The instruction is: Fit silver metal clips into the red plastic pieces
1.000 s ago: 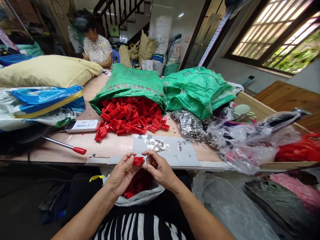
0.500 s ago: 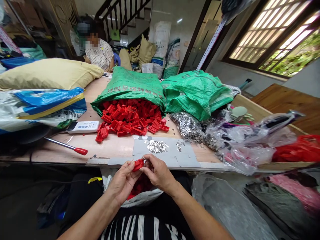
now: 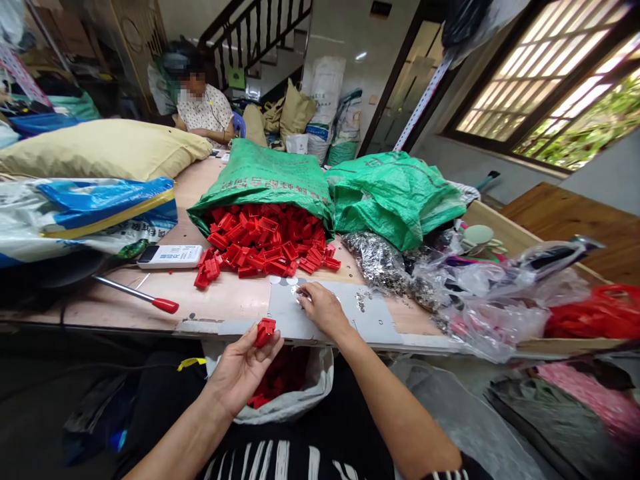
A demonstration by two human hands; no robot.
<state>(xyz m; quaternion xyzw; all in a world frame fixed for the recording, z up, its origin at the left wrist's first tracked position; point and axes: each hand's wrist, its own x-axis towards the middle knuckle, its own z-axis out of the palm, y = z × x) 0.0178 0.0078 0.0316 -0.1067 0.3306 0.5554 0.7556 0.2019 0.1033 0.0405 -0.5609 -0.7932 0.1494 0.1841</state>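
Note:
Between thumb and fingers, my left hand (image 3: 245, 370) holds a small red plastic part (image 3: 265, 332), box-like in shape, just in front of the table edge. My right hand (image 3: 323, 308) is over the grey sheet (image 3: 345, 327), its fingers bent down in a pinch at the pile of small metal pieces, which it mostly covers. Whatever is between those fingertips is too small to make out. A few metal pieces (image 3: 362, 300) lie to the right on the same sheet. Below my hands, a white sack (image 3: 325, 377) holds more red parts (image 3: 280, 380).
A green sack (image 3: 270, 170) spills red parts (image 3: 265, 240) onto the table (image 3: 225, 303). Right of it lie another green sack (image 3: 395, 193) and a clear bag of metal pieces (image 3: 375, 260). A red-tipped lever (image 3: 165, 305) juts out at left. Another person (image 3: 205, 113) sits across the table.
My right hand has left the red part and moved forward to the metal pieces on the grey sheet. My left hand keeps the red part, now alone.

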